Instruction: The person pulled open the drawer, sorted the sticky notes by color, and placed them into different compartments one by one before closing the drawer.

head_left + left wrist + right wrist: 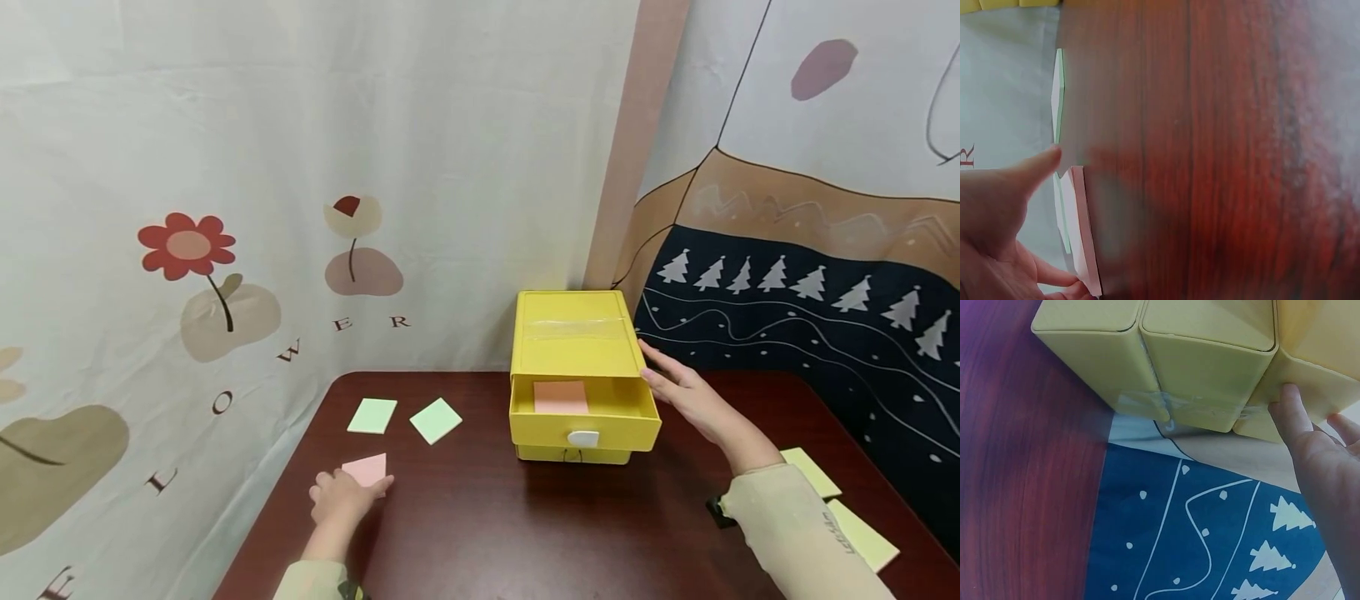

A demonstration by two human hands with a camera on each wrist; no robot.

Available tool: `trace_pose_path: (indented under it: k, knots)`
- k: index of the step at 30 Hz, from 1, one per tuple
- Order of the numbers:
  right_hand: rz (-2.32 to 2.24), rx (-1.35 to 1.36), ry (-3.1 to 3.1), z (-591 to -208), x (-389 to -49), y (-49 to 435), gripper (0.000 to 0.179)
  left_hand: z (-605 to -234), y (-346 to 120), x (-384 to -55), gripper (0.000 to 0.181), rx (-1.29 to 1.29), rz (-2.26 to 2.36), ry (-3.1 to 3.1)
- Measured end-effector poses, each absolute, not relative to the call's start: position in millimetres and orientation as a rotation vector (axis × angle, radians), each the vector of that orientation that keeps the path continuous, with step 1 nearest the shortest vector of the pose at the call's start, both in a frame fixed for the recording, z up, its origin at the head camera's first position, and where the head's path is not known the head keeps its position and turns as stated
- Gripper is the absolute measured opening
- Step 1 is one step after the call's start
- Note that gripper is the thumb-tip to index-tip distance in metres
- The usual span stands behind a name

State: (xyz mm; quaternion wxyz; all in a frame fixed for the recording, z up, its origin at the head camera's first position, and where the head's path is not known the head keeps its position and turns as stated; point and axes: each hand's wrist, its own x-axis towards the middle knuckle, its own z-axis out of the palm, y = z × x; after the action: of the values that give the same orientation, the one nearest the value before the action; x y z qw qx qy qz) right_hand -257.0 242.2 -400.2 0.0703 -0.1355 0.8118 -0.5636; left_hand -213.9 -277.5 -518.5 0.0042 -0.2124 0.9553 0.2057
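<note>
My left hand point(341, 500) reaches over a pink sticky note pad point(366, 471) at the table's left. In the left wrist view the thumb point(1044, 164) is extended near one end of that pad, and the other fingers are by its far end. My right hand point(693, 404) rests its fingertips on the right side of a yellow drawer box point(573, 333). The top drawer point(622, 433), with a white handle, is pulled out. An orange-pink pad point(561, 397) stands inside it. In the right wrist view, straight fingers point(1291, 412) touch the upper section of the stacked box.
Two light green pads point(372, 416) point(437, 421) lie behind the left hand. On the right, two pale yellow pads point(810, 472) point(862, 533) are partly behind the right sleeve. A printed curtain point(450, 167) hangs behind the dark wooden table point(480, 517).
</note>
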Motion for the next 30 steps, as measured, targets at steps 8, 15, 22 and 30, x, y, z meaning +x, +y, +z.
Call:
trace_pose_path:
  k: [8, 15, 22, 30]
  knots:
    - [-1.696, -0.392, 2.448, -400.5, -257.2, 242.9, 0.067, -517.6, -278.1, -216.6, 0.093, -0.639, 0.674, 2.956]
    - [-1.69, -0.384, 2.445, -400.5, -257.9, 242.5, 0.067, -511.0, -282.1, -221.8, 0.103, -0.609, 0.57, 2.943]
    - [-1.69, -0.384, 2.445, -400.1, -258.5, 241.6, 0.067, -507.1, -285.7, -222.9, 0.105, -0.591, 0.525, 2.957]
    - [-1.689, -0.364, 2.441, -399.1, -258.2, 241.3, 0.068, -507.7, -286.7, -221.6, 0.104, -0.641, 0.613, 2.971]
